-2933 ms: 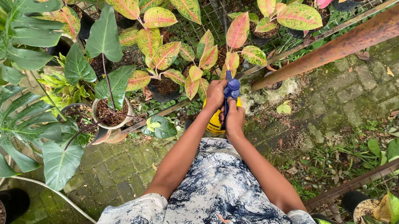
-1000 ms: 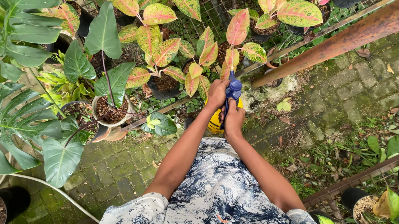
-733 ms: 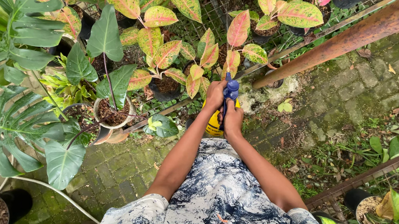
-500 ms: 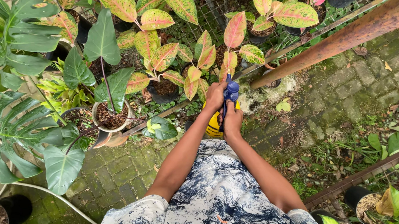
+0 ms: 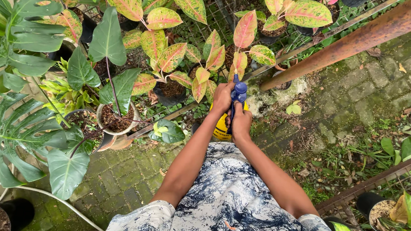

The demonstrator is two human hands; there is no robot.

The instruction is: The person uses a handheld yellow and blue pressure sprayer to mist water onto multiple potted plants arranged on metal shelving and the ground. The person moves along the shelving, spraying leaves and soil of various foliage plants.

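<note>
**Both hands on the sprayer, barely moved**

While the view has drifted a little over the last few seconds, the hands themselves have hardly shifted: both sit in the same spot as before, clasped on the blue pump head (image 5: 240, 89) of a yellow spray bottle (image 5: 221, 131). The left hand (image 5: 222, 98) wraps the top from one side, its fingers curled closed around the blue part; the right hand (image 5: 241, 120) sits just below and beside it, fingers likewise closed on the handle, the thumb side hidden. The bottle's yellow body shows only as a sliver between the forearms, held out in front of the patterned shirt (image 5: 236, 212), above the mossy brick paving (image 5: 121, 178).

Just beyond the nozzle stand pink-and-green aglaonema leaves (image 5: 212, 59) in dark pots on a wire rack (image 5: 211, 18). A rusty pole (image 5: 359, 37) slants to the right. A potted dark-leaved plant (image 5: 115, 118) stands to the left. Judging by the unchanged grip, the pumping or spraying is simply ongoing.
</note>
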